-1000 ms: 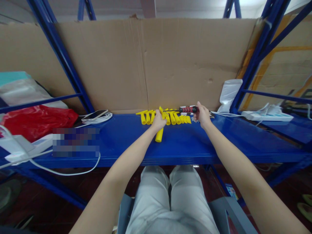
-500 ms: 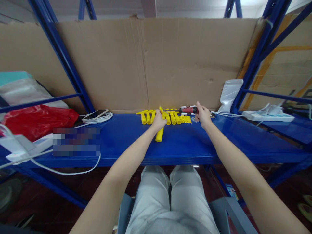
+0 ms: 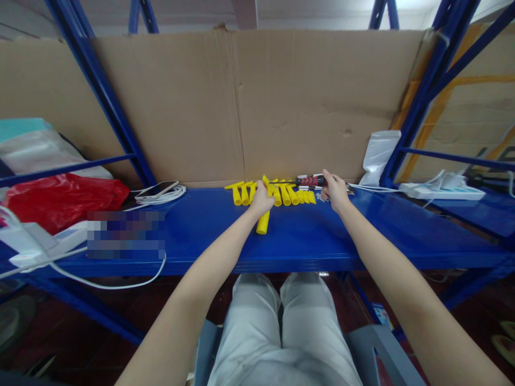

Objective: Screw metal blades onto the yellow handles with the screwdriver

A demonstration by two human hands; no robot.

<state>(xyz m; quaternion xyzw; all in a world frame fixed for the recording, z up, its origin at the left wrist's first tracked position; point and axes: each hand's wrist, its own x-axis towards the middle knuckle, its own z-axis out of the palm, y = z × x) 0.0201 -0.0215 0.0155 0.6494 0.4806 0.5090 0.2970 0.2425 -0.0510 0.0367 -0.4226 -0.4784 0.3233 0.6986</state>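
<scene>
A sheet of brown cardboard (image 3: 314, 107) stands upright behind the blue bench (image 3: 209, 230), and along the bench's back edge we see a row of yellow T-shaped pieces (image 3: 286, 195) on both sides of the person's left hand (image 3: 262, 201). Those in the row look put together already, we judge, while a cluster of flat yellow parts (image 3: 308, 197) lies loose at the row's right end, with a few small metal bits (image 3: 322, 197) just beyond, so some work seems left. The one in hand appears partway done: the left fingers are closed around the upper part of a yellow tube piece (image 3: 263, 224), whose round end sticks out below them toward the person. The right hand (image 3: 335, 191) has its fingers wrapped around the rear end of a red-and-black screwdriver (image 3: 310, 181), held level, its dark shaft reaching left to the head of that piece, right by the left fingertips. The tip is too small for us to tell whether it sits in a screw.
</scene>
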